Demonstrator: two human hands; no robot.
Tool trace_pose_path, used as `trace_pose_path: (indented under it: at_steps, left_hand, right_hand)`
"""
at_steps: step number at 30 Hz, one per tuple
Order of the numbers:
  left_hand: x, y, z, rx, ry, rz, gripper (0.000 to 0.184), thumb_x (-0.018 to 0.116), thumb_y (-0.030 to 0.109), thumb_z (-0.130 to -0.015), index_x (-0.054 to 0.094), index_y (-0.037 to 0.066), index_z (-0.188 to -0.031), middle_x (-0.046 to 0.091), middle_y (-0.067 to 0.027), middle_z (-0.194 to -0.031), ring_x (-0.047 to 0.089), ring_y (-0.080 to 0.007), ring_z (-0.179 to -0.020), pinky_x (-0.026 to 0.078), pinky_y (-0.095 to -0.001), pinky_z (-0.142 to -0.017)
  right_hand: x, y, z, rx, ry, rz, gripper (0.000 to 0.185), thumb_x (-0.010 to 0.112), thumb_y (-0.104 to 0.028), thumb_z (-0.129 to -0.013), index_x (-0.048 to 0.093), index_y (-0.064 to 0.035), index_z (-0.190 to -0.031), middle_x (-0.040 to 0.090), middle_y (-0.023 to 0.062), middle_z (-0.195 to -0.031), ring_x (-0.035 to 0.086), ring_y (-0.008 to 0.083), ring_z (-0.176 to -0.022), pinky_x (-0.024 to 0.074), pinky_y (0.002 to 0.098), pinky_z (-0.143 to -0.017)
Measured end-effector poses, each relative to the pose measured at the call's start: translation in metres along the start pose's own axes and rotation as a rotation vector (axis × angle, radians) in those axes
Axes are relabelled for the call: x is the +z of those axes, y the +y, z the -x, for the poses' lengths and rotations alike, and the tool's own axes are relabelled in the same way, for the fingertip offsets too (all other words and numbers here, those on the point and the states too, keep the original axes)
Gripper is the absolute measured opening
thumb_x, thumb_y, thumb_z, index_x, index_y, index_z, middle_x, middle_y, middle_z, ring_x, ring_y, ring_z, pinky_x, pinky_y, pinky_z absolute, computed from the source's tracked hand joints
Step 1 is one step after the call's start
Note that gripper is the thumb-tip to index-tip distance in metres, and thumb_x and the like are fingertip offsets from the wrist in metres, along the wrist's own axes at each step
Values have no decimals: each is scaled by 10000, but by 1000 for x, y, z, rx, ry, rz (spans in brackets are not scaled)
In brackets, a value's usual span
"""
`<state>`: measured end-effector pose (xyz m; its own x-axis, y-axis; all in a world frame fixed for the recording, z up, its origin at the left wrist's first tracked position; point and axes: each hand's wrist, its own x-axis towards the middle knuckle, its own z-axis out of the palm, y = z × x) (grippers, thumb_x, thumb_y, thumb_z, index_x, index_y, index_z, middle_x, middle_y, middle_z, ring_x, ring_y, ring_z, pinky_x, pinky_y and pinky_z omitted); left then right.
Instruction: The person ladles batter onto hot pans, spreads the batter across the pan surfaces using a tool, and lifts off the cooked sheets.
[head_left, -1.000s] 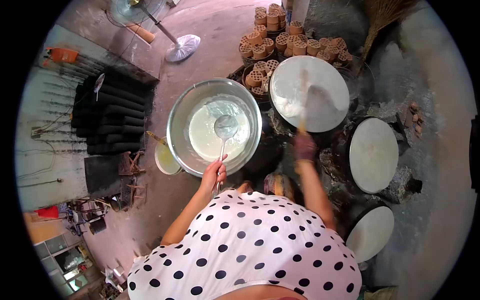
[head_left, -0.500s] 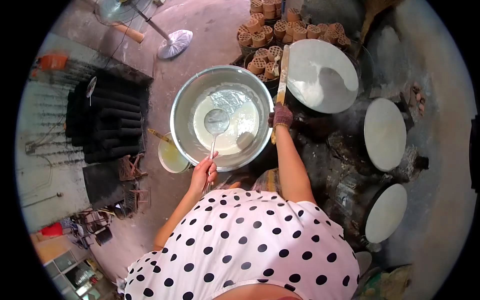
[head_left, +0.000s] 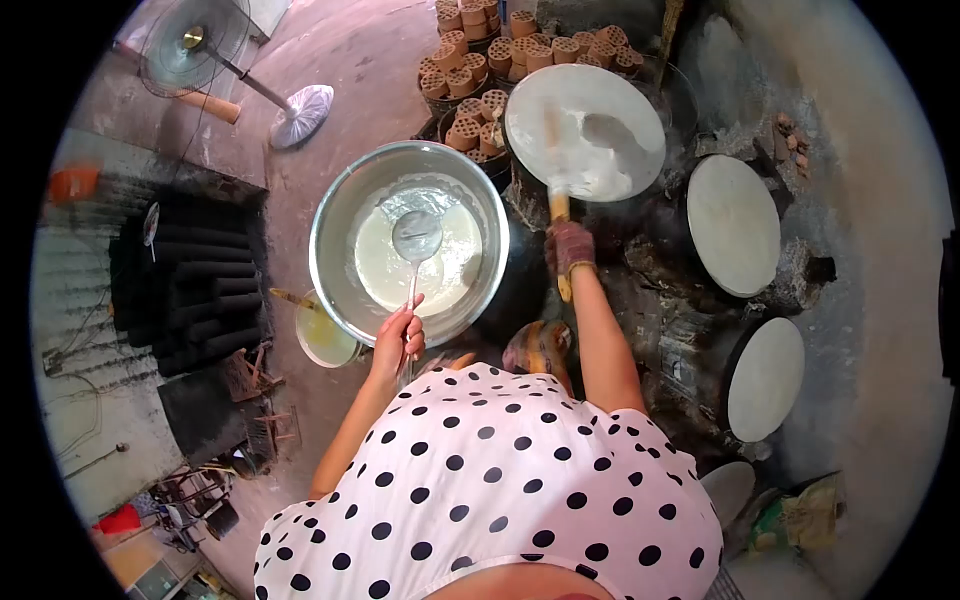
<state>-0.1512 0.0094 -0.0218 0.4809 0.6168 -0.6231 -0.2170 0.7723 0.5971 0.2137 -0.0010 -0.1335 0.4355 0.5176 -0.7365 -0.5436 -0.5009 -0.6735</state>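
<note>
My left hand (head_left: pixel 398 338) is closed round the handle of a metal ladle (head_left: pixel 417 236). The ladle's round bowl hangs over white batter (head_left: pixel 375 245) in a large metal basin (head_left: pixel 328 200). My right hand (head_left: pixel 571 247), in a dark knitted glove, grips a flat wooden stick (head_left: pixel 559 206). The stick's far end, smeared by motion, reaches over a round white griddle top (head_left: pixel 555 92). Wet white liquid covers part of that surface, around a duller grey patch.
Two more round white griddle tops, one (head_left: pixel 733 226) above the other (head_left: pixel 766 380), lie along the right. Perforated clay-coloured cylinders (head_left: pixel 455 82) are piled behind the basin. A small bucket (head_left: pixel 326 340) with yellowish liquid stands left, near dark stacked cylinders (head_left: pixel 225 255). A fan (head_left: pixel 195 40) stands farther back.
The wooden stick has swung from the griddle's left edge to over its surface, with my right hand. The ladle stays above the batter. The whole view has shifted slightly.
</note>
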Motion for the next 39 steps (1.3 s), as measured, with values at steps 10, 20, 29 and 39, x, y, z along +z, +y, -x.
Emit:
trace_pose_path:
  at_steps: [10, 20, 29, 39]
  left_hand:
    - [70, -10, -20, 10, -17, -46, 415, 368, 167, -993, 373, 28, -1383, 383, 30, -653, 367, -63, -438, 354, -232, -391]
    - [32, -30, -68, 148, 85, 140, 363, 385, 184, -1006, 401, 68, -1349, 355, 62, -593, 338, -29, -385, 325, -182, -329]
    - [19, -55, -69, 61, 227, 250, 317, 434, 173, -992, 445, 85, -1296, 384, 67, -597, 370, -31, -411, 386, -190, -359]
    - [37, -56, -63, 101, 172, 94, 369, 421, 214, -995, 431, 81, -1339, 400, 60, -607, 358, -38, -407, 312, -195, -350]
  right_hand:
    - [-141, -43, -17, -309, 343, 720, 320, 580, -347, -808, 662, -38, -809, 645, 167, -721, 639, 299, -671, 476, 395, -592]
    - [-193, -82, -27, -97, 72, 434, 261, 534, -293, -872, 641, -58, -837, 583, 86, -606, 604, 230, -540, 464, 351, -510]
    - [-240, -50, -85, -685, 22, 1405, 275, 469, -308, -921, 619, -79, -953, 661, 168, -951, 640, 351, -865, 490, 472, -727]
    - [-154, -34, -12, -677, 652, 654, 406, 511, -326, -925, 554, -130, -1278, 626, 153, -1128, 580, 363, -1026, 465, 448, -856]
